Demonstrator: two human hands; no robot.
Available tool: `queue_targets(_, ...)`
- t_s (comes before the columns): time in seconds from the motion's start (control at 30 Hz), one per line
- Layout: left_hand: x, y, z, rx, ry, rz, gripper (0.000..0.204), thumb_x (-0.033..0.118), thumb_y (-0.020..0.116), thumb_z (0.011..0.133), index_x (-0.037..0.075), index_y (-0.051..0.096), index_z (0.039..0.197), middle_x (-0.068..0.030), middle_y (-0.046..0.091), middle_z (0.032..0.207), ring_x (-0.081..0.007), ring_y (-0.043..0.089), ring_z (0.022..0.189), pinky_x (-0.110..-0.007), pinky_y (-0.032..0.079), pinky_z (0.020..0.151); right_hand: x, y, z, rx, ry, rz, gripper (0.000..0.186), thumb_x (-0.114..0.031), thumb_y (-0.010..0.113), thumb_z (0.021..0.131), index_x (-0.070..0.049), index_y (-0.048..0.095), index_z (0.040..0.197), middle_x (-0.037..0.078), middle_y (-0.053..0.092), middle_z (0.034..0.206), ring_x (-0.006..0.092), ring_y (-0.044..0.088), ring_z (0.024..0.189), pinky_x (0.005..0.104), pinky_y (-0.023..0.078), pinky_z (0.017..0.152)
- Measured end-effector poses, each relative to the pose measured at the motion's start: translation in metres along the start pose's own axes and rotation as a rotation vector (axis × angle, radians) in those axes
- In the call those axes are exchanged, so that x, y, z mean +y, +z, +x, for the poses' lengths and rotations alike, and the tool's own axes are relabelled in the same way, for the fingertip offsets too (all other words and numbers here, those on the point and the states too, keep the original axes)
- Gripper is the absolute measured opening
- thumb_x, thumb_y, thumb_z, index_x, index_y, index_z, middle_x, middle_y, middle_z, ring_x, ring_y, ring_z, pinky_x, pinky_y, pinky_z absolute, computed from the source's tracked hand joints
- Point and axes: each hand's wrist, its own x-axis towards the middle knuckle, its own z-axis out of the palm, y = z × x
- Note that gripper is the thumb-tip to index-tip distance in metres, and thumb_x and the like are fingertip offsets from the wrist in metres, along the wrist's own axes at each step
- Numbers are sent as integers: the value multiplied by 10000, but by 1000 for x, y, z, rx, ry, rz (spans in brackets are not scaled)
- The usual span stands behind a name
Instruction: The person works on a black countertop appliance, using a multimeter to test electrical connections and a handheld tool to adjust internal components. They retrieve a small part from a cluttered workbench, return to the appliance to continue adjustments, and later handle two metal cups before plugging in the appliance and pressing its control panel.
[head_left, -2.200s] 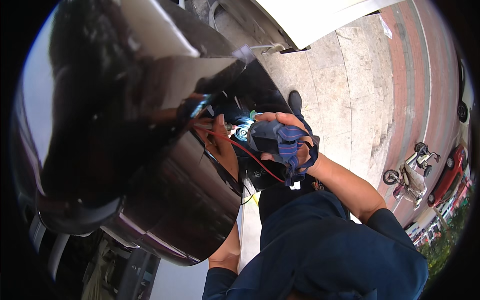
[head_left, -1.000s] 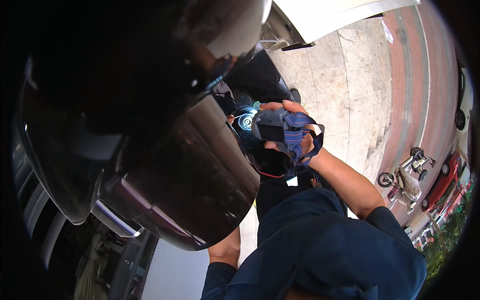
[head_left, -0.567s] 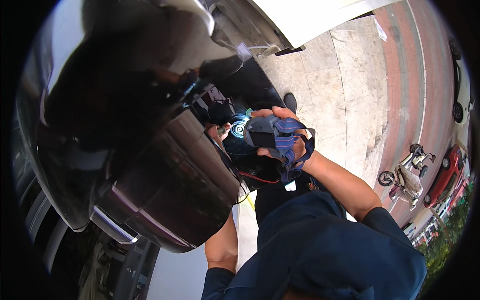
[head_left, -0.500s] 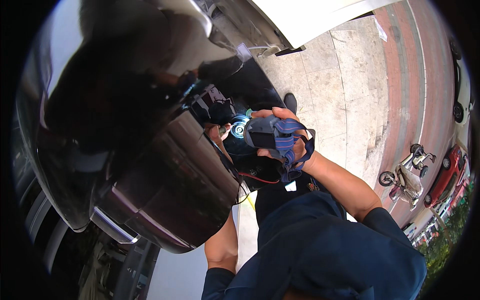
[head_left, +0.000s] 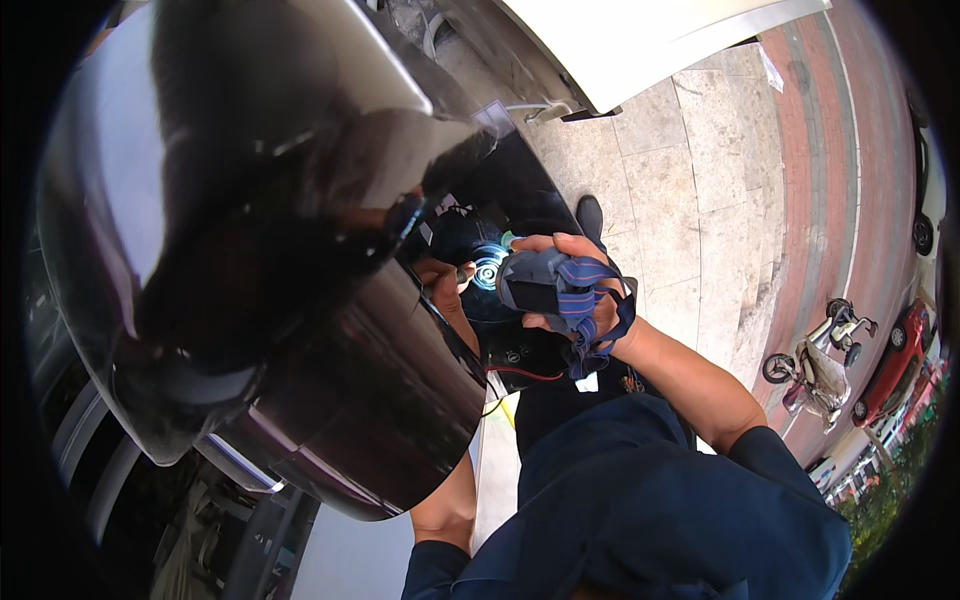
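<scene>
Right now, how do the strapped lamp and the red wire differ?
Bulk: strapped lamp chunky, red wire thin. Colour: lamp grey with blue straps, wire's visible stretch red. Hold: right hand grips the lamp; no hand grips the wire's visible stretch.

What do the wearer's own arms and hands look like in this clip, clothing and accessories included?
Both arms wear short, plain navy sleeves: the right sleeve ends near the elbow, and the left sleeve is cut likewise. Both forearms are bare. The right hand and left hand have no gloves. No watch or marking shows, though a glossy dark panel hides part of the left forearm.
</scene>
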Motion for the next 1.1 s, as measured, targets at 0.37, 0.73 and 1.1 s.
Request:
queue_targets(0.37,23,3,9,-45,-15,273,116,60,566,1058,-38,506,1059,-174,676,1009,-235,742,879,-332,611,807,8,-6,-9,-15,350,256,877,-91,887,812,-168,395,1534,206,579,1424,330,617,1279,407,527,1041)
queue_targets(0.73,20,5,8,-44,82,336,106,53,589,1047,-26,519,1051,-157,682,1000,-226,737,866,-311,592,762,0,-3,2,-34,-31,-21,914,-70,887,803,-177,369,1549,203,579,1430,322,650,1234,401,541,1021)
queue_targets(1.1,33,8,19,-111,-25,529,120,81,688,997,-26,647,964,-125,698,973,-204,703,798,-295,536,691,-1,-4,3,-36,-33,-3,884,-90,878,826,-167,370,1545,207,583,1425,323,659,1222,398,539,1022)
